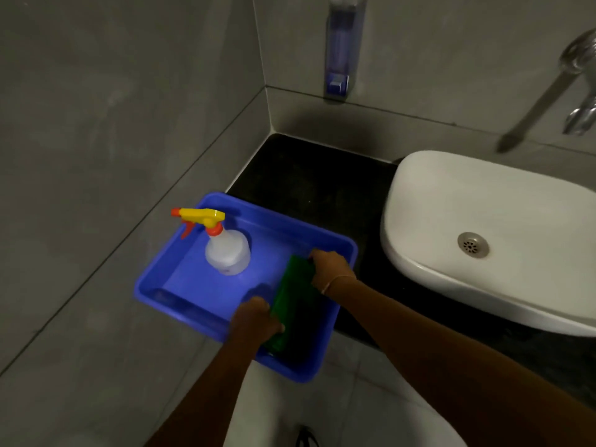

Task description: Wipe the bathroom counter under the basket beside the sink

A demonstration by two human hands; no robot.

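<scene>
A blue plastic basket sits at the left end of the black counter, and its near corner juts out past the counter's front edge. A clear spray bottle with a yellow and red trigger stands upright inside it. A green cloth lies along the basket's right side. My left hand is closed on the cloth's near end, over the basket's front rim. At the cloth's far end, close to the right rim, my right hand is closed on it. I cannot tell whether either hand also grips the basket.
A white basin with a metal drain stands to the right on the counter. A chrome tap and a wall soap dispenser hang above. Grey tiled walls close the left and back sides. Pale floor lies below.
</scene>
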